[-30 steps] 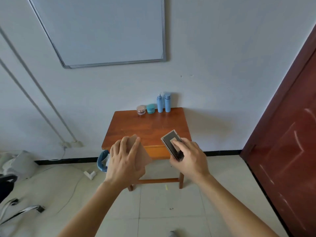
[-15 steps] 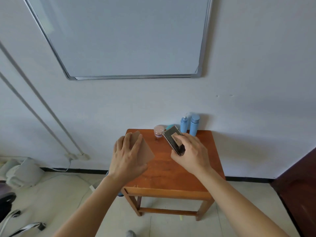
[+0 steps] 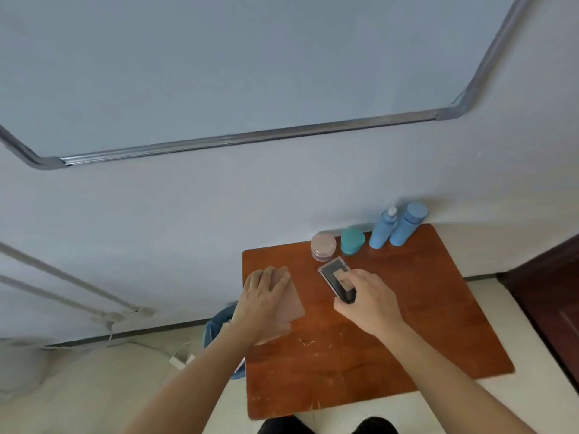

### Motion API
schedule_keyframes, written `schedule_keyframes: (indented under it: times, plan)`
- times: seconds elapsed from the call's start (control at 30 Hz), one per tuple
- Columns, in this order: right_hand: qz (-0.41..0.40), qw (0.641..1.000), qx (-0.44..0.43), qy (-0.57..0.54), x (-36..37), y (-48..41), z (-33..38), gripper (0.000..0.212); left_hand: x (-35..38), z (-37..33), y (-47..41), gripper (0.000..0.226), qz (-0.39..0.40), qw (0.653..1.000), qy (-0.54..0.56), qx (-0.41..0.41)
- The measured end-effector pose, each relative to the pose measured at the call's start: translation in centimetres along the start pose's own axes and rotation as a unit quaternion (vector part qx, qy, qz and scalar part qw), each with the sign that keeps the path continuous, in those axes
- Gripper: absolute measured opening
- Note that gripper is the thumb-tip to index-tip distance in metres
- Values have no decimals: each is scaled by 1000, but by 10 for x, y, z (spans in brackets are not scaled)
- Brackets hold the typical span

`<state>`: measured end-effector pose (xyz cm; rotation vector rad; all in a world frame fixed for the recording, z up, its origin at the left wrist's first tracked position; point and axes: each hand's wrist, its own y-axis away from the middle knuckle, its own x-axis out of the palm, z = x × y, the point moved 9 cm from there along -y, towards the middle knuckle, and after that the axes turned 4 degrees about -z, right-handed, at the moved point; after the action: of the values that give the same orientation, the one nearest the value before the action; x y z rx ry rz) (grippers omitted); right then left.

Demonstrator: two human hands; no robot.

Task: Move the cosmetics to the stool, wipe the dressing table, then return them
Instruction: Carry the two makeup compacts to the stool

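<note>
My left hand [image 3: 261,303] holds a flat tan compact [image 3: 289,303] low over the left part of the reddish wooden table [image 3: 407,324]. My right hand [image 3: 366,303] grips a dark rectangular palette [image 3: 333,275] with a clear lid, just in front of the jars. A pink jar [image 3: 323,245] and a teal jar [image 3: 352,241] stand at the table's back edge. To their right stand a light blue pump bottle [image 3: 382,230] and a light blue capped bottle [image 3: 407,225], all against the wall.
A whiteboard [image 3: 219,67] hangs on the wall above. A blue bin [image 3: 219,324] sits on the floor left of the table, beside a white power strip [image 3: 181,360] and cables. A dark red door [image 3: 557,296] is at the right.
I have come up to the table, which now fills the lower view. Both hands, with the compact and the palette in them, have dropped down close to the tabletop.
</note>
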<state>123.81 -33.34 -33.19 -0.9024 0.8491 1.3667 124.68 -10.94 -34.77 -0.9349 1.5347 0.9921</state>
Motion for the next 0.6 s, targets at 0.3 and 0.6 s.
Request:
schedule_keyframes:
  times: [0.3,0.6]
  plan:
    - [97,995,37,2,107,-26,4,53,78,34,-41,104,87,996,7,30]
    - [97,995,-24,-4,139,-25,8,61,102,43,-44,78,70,997,44,-4]
